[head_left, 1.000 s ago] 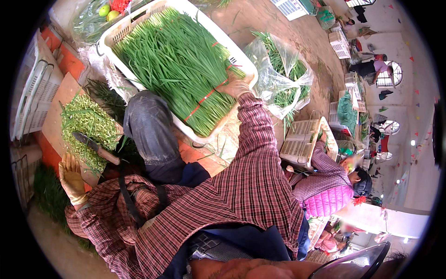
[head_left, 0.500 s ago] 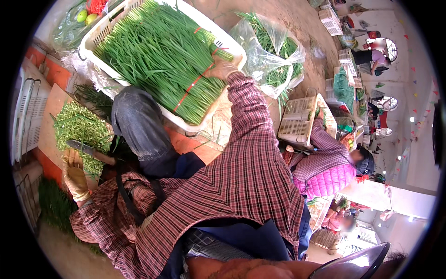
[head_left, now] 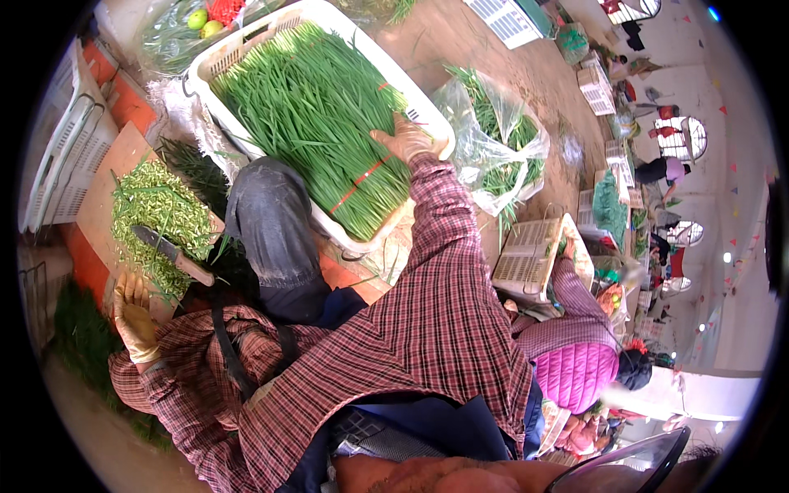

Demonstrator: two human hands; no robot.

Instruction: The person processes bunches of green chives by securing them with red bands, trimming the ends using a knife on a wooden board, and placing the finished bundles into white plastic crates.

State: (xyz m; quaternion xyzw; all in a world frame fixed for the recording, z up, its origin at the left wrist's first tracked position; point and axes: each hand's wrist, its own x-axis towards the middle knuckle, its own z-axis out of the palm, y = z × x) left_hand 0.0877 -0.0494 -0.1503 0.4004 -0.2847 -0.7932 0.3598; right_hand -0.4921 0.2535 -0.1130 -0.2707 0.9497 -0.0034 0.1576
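Observation:
A white plastic crate (head_left: 325,20) full of long green chives (head_left: 308,115), tied in bunches with red bands, stands ahead of me. My right hand (head_left: 406,140), in a tan glove, rests on the bunches at the crate's right end, its fingers stretched and thumb apart. At the left, my gloved left hand (head_left: 136,319) is raised with nothing in it, palm showing and fingers extended. Just beyond it, a knife (head_left: 174,255) with a wooden handle lies on chopped green pieces (head_left: 160,205), which are heaped on a board (head_left: 103,201).
My bent knee (head_left: 275,218) sits between board and crate. Right of the crate stands a clear plastic bag (head_left: 509,135) of greens. Farther right, a person in a pink vest (head_left: 575,374) bends beside another crate (head_left: 523,259). Stacked crates (head_left: 74,160) stand at the far left.
The view has shifted, moving the crate and board rightward in the picture. My right hand's fingers have spread on the chives. My left hand is now farther from the knife.

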